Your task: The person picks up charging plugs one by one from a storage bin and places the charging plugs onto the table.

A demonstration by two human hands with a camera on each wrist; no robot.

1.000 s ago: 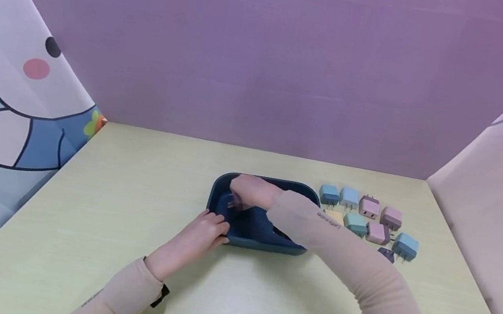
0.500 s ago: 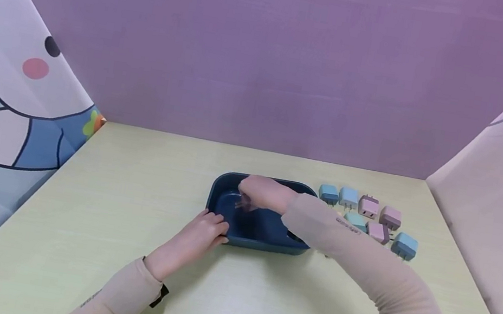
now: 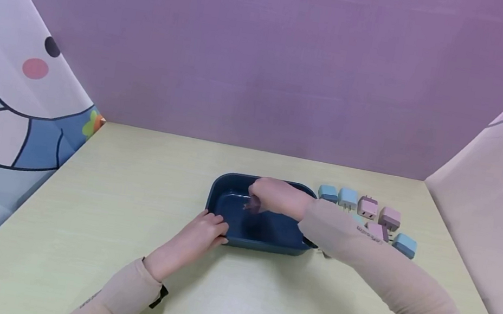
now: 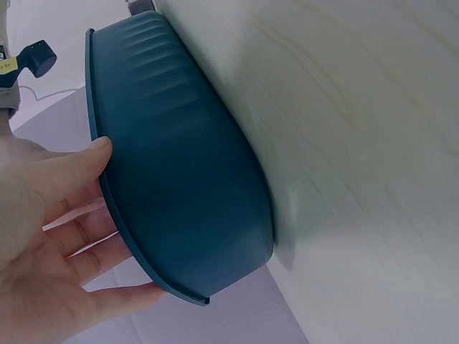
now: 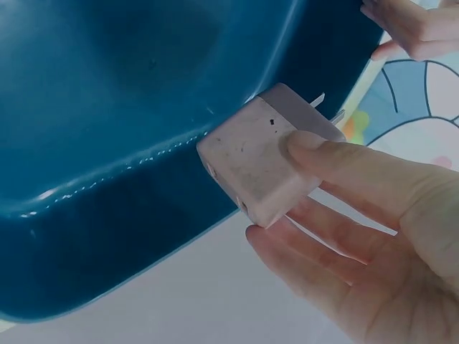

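Note:
A pink USB charger plug (image 5: 254, 158) with a mauve end and metal prongs is pinched between the thumb and fingers of my right hand (image 3: 277, 195). That hand hovers over the inside of a dark blue plastic bin (image 3: 233, 225). In the right wrist view, the prongs point away to the upper right, with the port side towards the lower left. My left hand (image 3: 206, 230) grips the bin's front left corner. Its thumb (image 4: 100, 147) lies on the outer wall at the rim, while the fingers reach to the inner side.
More charger plugs lie right of the bin, among them a light blue one (image 3: 348, 197), a pink one (image 3: 368, 207) and a blue one (image 3: 404, 245). My right sleeve (image 3: 378, 259) covers others. A purple backdrop (image 3: 266, 60) rises behind the pale table (image 3: 129, 181).
My right hand has moved rightwards over the bin, still holding the charger plug. The sleeve now covers more of the plugs on the table. My left hand stays on the bin.

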